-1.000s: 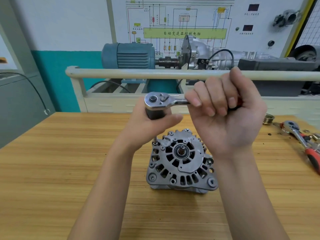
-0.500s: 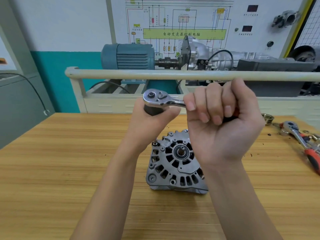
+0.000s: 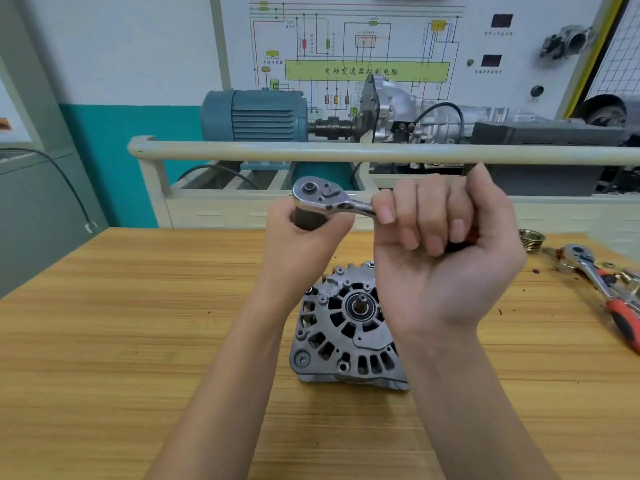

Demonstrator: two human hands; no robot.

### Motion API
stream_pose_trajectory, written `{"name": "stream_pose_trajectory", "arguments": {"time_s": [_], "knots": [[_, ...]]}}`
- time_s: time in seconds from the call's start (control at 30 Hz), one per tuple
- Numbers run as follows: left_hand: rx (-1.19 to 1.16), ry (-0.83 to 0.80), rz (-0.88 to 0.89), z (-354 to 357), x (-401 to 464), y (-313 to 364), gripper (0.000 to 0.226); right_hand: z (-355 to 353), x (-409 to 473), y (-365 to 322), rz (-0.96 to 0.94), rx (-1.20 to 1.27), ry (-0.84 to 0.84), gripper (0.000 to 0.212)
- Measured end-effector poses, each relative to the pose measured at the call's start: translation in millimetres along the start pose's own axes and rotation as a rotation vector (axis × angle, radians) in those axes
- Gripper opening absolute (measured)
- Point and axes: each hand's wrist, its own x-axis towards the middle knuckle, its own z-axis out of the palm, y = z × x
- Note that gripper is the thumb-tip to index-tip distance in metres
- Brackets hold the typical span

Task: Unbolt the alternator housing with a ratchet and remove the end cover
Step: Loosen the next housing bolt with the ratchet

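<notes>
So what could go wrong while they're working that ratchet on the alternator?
Nothing clamps the alternator: it just sits on the table, so a hard pull could tip or slide it.
The ratchet stands high on a socket that the left hand steadies; if it slips off the bolt, the right hand on the handle could jerk toward the rail.

A wood desk (image 3: pixel 104 341) is sitting in front. At its far right edge a 2nd ratchet w/ a red handle (image 3: pixel 609 292) is lying flat, near a small brass ring (image 3: pixel 531 239). Behind a pale rail (image 3: pixel 346 154), a blue motor (image 3: pixel 256 116) is sitting beside a silver gearbox (image 3: pixel 433 116). A wiring chart (image 3: pixel 363 57) is hanging on the wall.
</notes>
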Motion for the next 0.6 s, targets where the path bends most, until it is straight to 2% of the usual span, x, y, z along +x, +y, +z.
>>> {"name": "stream_pose_trajectory", "arguments": {"time_s": [0.07,0.2,0.3,0.37,0.43,0.53,0.6], "knots": [[-0.003,-0.015,-0.015,-3.7,-0.1,0.4,0.036,0.9,-0.7,1.9,0.009,-0.016,-0.034,0.049],[0.051,-0.324,0.014,-22.8,0.4,1.2,0.034,-2.9,10.0,-7.1,0.166,-0.003,-0.105,0.048],[0.074,-0.416,0.014,-26.2,-0.7,1.9,0.033,-7.2,19.3,-14.2,0.292,0.045,-0.117,0.046],[0.083,-0.4,0.027,-22.9,-0.9,1.9,0.035,-8.4,22.8,-17.6,0.328,0.074,-0.102,0.044],[0.061,-0.304,0.027,-15.6,-0.7,0.5,0.038,-8.7,23.1,-19.0,0.299,0.082,-0.056,0.046],[0.026,-0.082,0.033,-1.5,-0.6,-1.8,0.038,-6.3,15.4,-15.4,0.146,0.045,0.036,0.047],[0.007,-0.013,0.025,3.2,-0.7,-2.1,0.033,-3.7,7.7,-10.0,0.051,0.012,0.062,0.048]]}}
